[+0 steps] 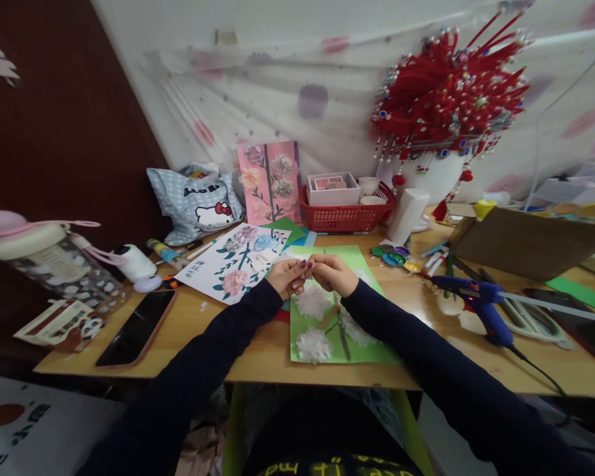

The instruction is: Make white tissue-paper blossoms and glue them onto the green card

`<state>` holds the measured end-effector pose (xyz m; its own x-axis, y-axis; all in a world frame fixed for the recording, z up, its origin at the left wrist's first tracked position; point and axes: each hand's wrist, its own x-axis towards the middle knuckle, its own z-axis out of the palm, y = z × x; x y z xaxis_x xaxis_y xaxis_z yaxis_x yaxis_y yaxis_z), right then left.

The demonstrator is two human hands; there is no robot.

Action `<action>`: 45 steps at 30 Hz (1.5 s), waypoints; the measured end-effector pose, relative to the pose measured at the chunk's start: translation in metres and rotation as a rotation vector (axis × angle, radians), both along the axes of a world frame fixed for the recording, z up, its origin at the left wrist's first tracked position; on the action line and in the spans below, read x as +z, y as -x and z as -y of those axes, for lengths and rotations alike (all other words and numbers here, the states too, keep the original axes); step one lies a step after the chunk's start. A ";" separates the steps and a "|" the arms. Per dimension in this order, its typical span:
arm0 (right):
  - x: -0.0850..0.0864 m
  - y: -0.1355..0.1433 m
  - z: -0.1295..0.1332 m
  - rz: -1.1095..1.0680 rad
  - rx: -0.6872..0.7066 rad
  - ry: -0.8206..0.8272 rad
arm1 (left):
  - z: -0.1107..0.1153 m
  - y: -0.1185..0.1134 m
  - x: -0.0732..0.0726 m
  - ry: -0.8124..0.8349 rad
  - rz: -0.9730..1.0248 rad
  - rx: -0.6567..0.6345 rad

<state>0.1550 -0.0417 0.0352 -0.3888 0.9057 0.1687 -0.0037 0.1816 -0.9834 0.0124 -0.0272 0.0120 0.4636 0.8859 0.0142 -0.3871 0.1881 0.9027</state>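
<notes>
My left hand [288,276] and my right hand [333,272] meet fingertip to fingertip over the green sheet [347,251]. Both are closed in a pinch on something small and whitish, too small to name. Below them, white ruffled paper flowers [314,345] lie on the green sheet beside a dark stem [344,334] and a brown strip. To the left of my hands, a white sheet [205,281] carries pink, mauve and blue flowers with dark green leaves.
A blue glue gun [476,297] with its cord lies at the right, near several small paint pots [393,259]. A phone [137,328] and a tumbler [54,258] are at the left. Behind stand a red basket [344,217], a pink flower picture [270,182] and a red beaded headdress [446,99].
</notes>
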 end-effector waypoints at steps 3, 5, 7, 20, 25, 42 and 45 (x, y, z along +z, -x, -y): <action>0.001 0.000 0.000 0.047 -0.006 -0.028 | -0.001 0.000 -0.001 -0.004 0.007 -0.013; 0.000 0.000 0.000 0.058 -0.013 -0.046 | -0.001 -0.001 -0.002 -0.012 0.014 -0.026; -0.001 0.000 -0.001 0.051 -0.023 -0.051 | -0.001 -0.001 -0.001 -0.017 0.023 -0.037; 0.001 -0.001 -0.006 -0.124 -0.125 0.131 | -0.001 -0.001 -0.002 -0.067 0.043 0.175; -0.004 -0.002 -0.011 -0.149 -0.189 0.087 | 0.001 0.000 -0.001 -0.343 -0.138 0.428; -0.009 -0.003 -0.010 0.020 -0.247 -0.106 | 0.002 -0.002 -0.007 -0.409 -0.214 0.538; -0.008 -0.003 -0.007 0.105 -0.235 -0.162 | 0.001 -0.001 -0.006 -0.413 -0.228 0.542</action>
<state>0.1576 -0.0342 0.0275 -0.1947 0.9375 0.2884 0.1571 0.3201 -0.9343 0.0133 -0.0287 0.0059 -0.0082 0.9355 0.3531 -0.1230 -0.3514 0.9281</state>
